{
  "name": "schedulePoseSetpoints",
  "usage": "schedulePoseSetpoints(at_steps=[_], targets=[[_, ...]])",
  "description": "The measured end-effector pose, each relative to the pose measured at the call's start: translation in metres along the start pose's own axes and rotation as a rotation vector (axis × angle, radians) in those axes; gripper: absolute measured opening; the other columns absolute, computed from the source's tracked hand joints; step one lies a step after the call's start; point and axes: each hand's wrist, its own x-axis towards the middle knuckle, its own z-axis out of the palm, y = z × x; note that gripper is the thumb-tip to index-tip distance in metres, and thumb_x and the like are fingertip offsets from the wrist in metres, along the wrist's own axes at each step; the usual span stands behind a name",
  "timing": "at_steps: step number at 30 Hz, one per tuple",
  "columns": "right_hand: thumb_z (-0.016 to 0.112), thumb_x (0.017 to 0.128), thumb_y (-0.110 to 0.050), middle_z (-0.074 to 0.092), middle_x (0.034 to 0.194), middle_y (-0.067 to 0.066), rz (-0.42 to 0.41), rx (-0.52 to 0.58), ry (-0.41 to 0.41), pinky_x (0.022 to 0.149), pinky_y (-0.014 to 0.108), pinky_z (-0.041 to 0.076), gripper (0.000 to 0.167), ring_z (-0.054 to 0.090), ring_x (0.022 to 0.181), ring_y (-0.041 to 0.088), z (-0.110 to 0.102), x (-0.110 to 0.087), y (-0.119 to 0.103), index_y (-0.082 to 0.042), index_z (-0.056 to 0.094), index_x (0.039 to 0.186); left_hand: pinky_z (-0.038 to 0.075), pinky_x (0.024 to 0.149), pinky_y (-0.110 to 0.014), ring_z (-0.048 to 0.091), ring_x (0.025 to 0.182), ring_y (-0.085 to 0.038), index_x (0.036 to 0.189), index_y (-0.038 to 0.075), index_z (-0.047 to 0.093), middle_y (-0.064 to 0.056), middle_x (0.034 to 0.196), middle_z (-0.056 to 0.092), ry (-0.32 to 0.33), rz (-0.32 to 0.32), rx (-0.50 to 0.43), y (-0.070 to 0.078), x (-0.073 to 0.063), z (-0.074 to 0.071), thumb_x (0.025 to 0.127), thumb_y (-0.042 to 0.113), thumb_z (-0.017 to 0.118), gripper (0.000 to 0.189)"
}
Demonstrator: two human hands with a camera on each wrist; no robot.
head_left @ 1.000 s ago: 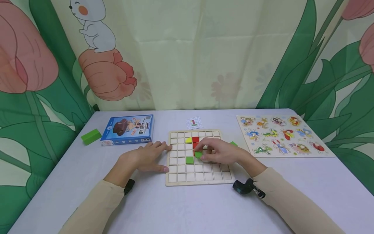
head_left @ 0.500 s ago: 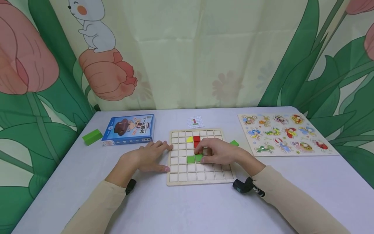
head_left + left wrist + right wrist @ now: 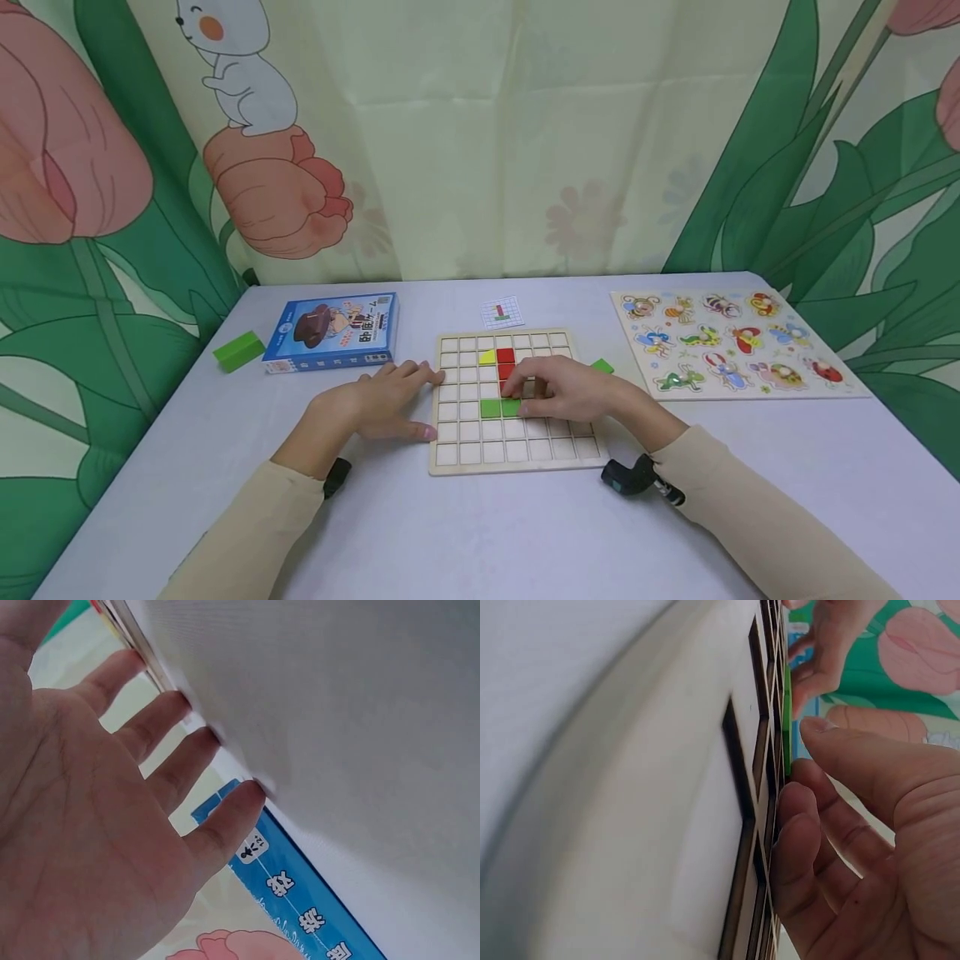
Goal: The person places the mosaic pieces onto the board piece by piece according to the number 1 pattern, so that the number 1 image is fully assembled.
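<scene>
A wooden grid board [image 3: 468,454] lies mid-table. Two green square tiles [image 3: 491,408] sit side by side in its cells, below a column of red tiles [image 3: 506,356] partly covered by my fingers. A yellow tile [image 3: 487,357] is left of the top red one. My right hand [image 3: 562,387] bends its fingers over the board beside the right-hand green tile. In the right wrist view, its thumb [image 3: 832,735] stands apart from its fingers, near a green tile edge [image 3: 787,720]. My left hand [image 3: 386,404] spreads its fingers along the board's left edge, thumb at the frame.
A small pattern card [image 3: 502,312] lies behind the board. The blue game box [image 3: 330,332] and a green block [image 3: 238,351] are at left. A green piece [image 3: 602,367] shows beyond my right wrist, near an insect puzzle board [image 3: 735,350].
The green tile in my right hand has gone down flat into the cell right of the other green tile. My right fingers have eased off it. My left hand has stayed in place.
</scene>
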Motion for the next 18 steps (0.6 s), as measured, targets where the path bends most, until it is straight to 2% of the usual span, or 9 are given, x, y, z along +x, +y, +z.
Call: schedulePoseSetpoints(at_steps=[4,18], targets=[[0.073,0.097,-0.018,0.068,0.117,-0.007,-0.003,-0.003,-0.008,0.080,0.030,0.052,0.026,0.062,0.085,0.015,-0.0004,-0.0009,0.0010,-0.022,0.069,0.122,0.024,0.114,-0.076,0.021,0.153,-0.048,0.163,0.027,0.029,-0.014,0.169,0.026,-0.005,0.000,-0.001,-0.0005,-0.0001,-0.0003,0.088,0.063,0.071,0.093],[0.072,0.098,-0.019,0.068,0.121,-0.004,-0.032,0.041,0.008,0.083,0.033,0.054,0.025,0.065,0.091,0.016,-0.0054,-0.0063,0.0032,-0.021,0.069,0.123,0.025,0.113,-0.077,0.023,0.153,-0.048,0.162,0.027,0.032,-0.014,0.167,0.028,0.010,-0.008,-0.016,0.0014,-0.0010,-0.0012,0.086,0.063,0.072,0.093]])
